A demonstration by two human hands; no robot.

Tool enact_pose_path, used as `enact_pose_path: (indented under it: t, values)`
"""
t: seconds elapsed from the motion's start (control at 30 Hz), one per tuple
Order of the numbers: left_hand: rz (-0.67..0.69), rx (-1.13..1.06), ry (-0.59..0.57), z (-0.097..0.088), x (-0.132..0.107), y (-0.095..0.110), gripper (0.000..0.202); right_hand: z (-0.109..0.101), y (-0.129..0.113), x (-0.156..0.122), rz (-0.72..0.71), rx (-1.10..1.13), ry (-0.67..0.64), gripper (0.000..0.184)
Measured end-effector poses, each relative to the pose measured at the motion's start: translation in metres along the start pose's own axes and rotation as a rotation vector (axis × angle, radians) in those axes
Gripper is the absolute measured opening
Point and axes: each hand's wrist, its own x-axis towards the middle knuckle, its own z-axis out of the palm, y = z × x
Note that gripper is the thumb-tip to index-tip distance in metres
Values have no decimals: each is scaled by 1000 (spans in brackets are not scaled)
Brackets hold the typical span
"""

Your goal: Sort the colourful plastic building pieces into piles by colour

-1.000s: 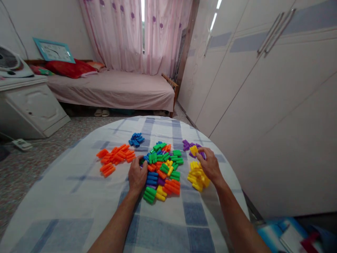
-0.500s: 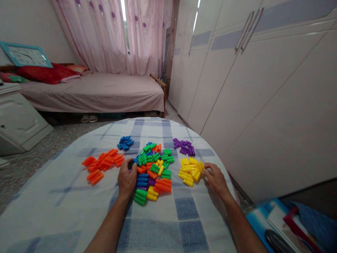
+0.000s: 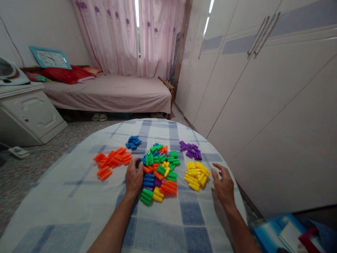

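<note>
My left hand [image 3: 134, 178] rests against the left edge of a mixed heap of plastic pieces [image 3: 158, 169] in green, orange, blue, yellow and purple. Its thumb and index finger are apart at the heap, and its other fingertips are partly hidden. My right hand [image 3: 223, 182] is open, fingers parted and bent, just right of a pile of yellow pieces [image 3: 195, 174]; nothing shows between the fingers. Orange pieces [image 3: 113, 159] lie left of my left hand. Farther back are a blue pile [image 3: 133, 142] and a purple pile [image 3: 191, 150].
The round table has a checked cloth [image 3: 163, 232]. A white wardrobe [image 3: 265, 116] runs along the right, with a blurred blue object [image 3: 275, 228] at the lower right. Beyond the table stands a bed [image 3: 113, 91]; a white cabinet [image 3: 34, 116] is at left.
My right hand has drawn away from the yellow pieces, leaving a small gap, and its fingers have spread. My left hand keeps its place at the heap. The whole view has shifted slightly.
</note>
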Motion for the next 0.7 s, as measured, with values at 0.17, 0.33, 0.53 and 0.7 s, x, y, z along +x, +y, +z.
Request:
enact_pose_path:
  t: [0.17,0.33,0.53,0.7]
  values:
    - [0,-13,-1,0,1,-3,40,36,-44,8,-114,257,-115,38]
    - [-20,-38,-5,2,2,-5,42,64,-37,66,-67,22,-140,56]
    - [-37,-28,-4,2,-1,0,40,72,2,122,99,-473,-563,97]
    - [-31,-36,-5,2,-2,1,40,90,5,130,71,-587,-670,100]
